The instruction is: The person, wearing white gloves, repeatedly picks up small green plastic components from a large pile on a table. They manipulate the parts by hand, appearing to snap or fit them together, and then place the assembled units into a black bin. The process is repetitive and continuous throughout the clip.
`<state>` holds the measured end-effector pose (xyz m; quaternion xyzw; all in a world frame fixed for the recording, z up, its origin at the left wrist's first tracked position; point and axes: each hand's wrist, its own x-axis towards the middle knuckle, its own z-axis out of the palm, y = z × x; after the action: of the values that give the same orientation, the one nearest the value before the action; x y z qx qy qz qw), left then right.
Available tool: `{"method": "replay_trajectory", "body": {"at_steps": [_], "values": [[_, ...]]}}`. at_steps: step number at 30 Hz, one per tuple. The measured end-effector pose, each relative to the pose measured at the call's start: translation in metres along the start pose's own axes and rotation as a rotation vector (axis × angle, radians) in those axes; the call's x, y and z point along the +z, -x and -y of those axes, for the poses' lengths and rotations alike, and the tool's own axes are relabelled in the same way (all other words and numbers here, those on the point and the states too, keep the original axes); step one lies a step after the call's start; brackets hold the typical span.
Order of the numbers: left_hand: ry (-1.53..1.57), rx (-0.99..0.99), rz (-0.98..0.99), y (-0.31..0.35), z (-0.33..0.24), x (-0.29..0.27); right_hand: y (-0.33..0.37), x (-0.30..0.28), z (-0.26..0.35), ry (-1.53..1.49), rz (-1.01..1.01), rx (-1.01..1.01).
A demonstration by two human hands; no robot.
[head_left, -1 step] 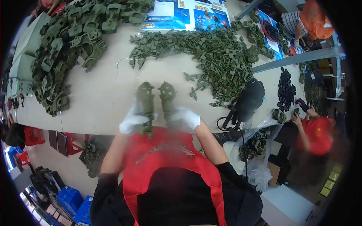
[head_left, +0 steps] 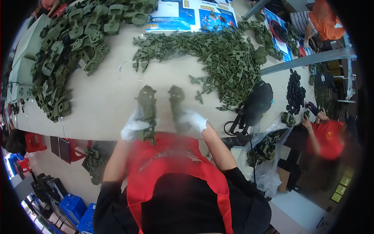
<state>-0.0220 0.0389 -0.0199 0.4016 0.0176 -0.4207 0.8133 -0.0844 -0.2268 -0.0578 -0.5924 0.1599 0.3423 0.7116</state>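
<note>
My left hand [head_left: 134, 126], in a white glove, is closed round a long olive-green plastic part [head_left: 148, 102] held upright over the table's near edge. My right hand [head_left: 194, 119], gloved too, grips a second olive-green plastic part [head_left: 177, 102] of similar length. The two parts stand side by side with a gap between them. Motion blurs the right one, and its lower end is hard to make out. Beyond them lies a wide heap of small olive-green plastic pieces [head_left: 233, 66]. A few loose pieces [head_left: 199, 96] lie nearest my right hand.
Larger olive-green plastic parts [head_left: 50, 66] are piled at the left. A black bag [head_left: 259, 99] with straps lies at the right of the table [head_left: 97, 105], near black rings [head_left: 296, 91]. A metal bar [head_left: 307, 60] crosses the right side. A co-worker in red [head_left: 327, 140] works there.
My hands have drawn slightly apart, widening the gap between the two green parts. The left part has shifted left and the right one a little to the right.
</note>
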Motion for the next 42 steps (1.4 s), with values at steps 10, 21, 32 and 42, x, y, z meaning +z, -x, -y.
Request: {"method": "replay_trajectory", "body": {"at_steps": [10,21,32,42], "values": [[0.095,0.038,0.030,-0.023,-0.001,0.055,-0.021,-0.037,0.003,0.746,-1.017,0.045],[0.012,0.058,-0.252,-0.022,0.010,0.050,-0.010,-0.037,0.013,0.572,-0.681,-0.149],[-0.325,0.282,-0.297,0.003,0.025,0.080,0.069,0.083,0.104,0.533,-0.631,-0.412],[-0.395,0.291,-0.286,0.002,0.028,0.077,0.064,0.085,0.100,0.858,-0.678,-0.602]]}}
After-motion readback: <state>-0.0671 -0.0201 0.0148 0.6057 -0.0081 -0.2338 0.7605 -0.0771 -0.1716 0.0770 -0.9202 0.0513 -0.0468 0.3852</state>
